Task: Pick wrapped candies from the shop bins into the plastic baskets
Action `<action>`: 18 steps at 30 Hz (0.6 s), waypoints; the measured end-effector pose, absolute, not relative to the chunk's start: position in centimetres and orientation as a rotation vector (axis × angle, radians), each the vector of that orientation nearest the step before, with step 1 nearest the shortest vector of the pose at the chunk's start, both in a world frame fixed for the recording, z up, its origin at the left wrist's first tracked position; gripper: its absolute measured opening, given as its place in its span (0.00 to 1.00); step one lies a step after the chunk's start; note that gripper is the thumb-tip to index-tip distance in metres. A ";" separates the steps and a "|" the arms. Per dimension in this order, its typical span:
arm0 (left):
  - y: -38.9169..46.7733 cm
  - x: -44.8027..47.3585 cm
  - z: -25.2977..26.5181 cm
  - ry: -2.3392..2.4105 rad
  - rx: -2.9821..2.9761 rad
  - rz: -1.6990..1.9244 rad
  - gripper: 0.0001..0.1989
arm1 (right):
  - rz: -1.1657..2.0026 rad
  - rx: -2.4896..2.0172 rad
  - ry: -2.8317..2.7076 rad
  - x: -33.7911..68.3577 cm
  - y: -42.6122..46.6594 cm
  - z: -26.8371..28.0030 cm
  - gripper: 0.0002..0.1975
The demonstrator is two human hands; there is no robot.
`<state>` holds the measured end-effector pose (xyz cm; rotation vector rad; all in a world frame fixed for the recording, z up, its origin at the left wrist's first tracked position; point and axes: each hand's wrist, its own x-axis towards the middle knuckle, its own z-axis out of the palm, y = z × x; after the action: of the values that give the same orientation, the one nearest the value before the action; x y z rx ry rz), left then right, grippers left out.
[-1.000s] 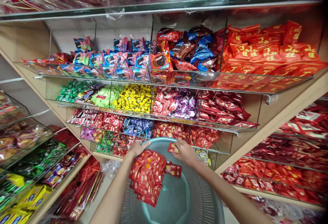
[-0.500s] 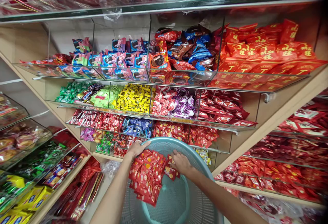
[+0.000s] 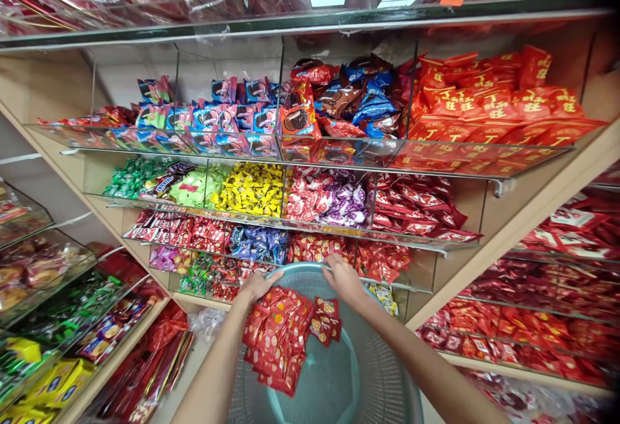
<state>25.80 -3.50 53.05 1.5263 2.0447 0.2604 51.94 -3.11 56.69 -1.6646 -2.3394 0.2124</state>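
Observation:
A teal plastic mesh basket (image 3: 394, 340) stands below me in front of the shelves. My left hand (image 3: 259, 284) is closed on its far rim at the left. Inside the basket, a pile of red candy packets with orange dots (image 3: 278, 340) lies on the left side, and a smaller cluster of red packets (image 3: 325, 320) is beside it. My right hand (image 3: 345, 282) is over the far rim with its fingers apart, holding nothing. Just beyond its fingertips is a shelf compartment of similar red packets (image 3: 310, 247).
Glass-fronted shelves (image 3: 242, 217) hold wrapped sweets in divided compartments, including yellow sweets (image 3: 252, 188) and red bags (image 3: 498, 104). A slanted wooden side panel (image 3: 513, 207) runs at the right. More stocked shelves stand left, with yellow packs (image 3: 61, 385), and right.
My right hand has let go of the small cluster of red packets in the basket and moved up and forward to the far rim. My left hand stays on the rim.

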 end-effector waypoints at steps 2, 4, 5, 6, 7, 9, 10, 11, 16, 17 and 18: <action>-3.5 25.8 53.0 2.039 1.530 0.266 0.42 | 0.205 -1.764 -2.237 52.0 -1.2 57.3 0.14; -3.5 25.7 52.9 2.031 1.533 0.271 0.43 | 0.228 -1.881 -2.148 51.8 0.5 57.4 0.14; -3.5 25.7 52.9 2.027 1.534 0.272 0.42 | 0.248 -1.932 -2.109 51.6 1.3 57.2 0.15; -3.5 25.7 53.0 2.025 1.535 0.271 0.42 | 0.264 -1.974 -2.071 51.4 1.9 57.0 0.16; -3.6 25.8 53.0 2.023 1.535 0.268 0.42 | 0.276 -2.004 -2.034 51.2 2.4 56.7 0.17; -3.6 25.8 53.2 2.024 1.531 0.261 0.41 | 0.283 -2.026 -1.964 50.7 3.2 56.2 0.19; -3.6 25.8 53.3 2.027 1.528 0.260 0.41 | 0.288 -2.026 -1.929 50.4 3.4 56.0 0.19; -3.6 25.8 53.3 2.027 1.528 0.261 0.41 | 0.303 -2.026 -1.888 50.2 3.6 55.8 0.19; -3.7 25.9 53.5 2.035 1.539 0.261 0.41 | 0.474 -2.067 -1.719 49.7 4.3 55.2 0.20; -3.7 25.9 53.5 2.036 1.538 0.256 0.41 | 0.493 -2.075 -1.708 49.7 4.4 55.0 0.20; -3.8 25.9 53.6 2.035 1.537 0.253 0.41 | 0.502 -2.080 -1.702 49.6 4.6 54.9 0.21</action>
<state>25.88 -3.76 53.56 1.5374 2.0351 0.2529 49.64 4.55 54.89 -2.0803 -1.7021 0.5021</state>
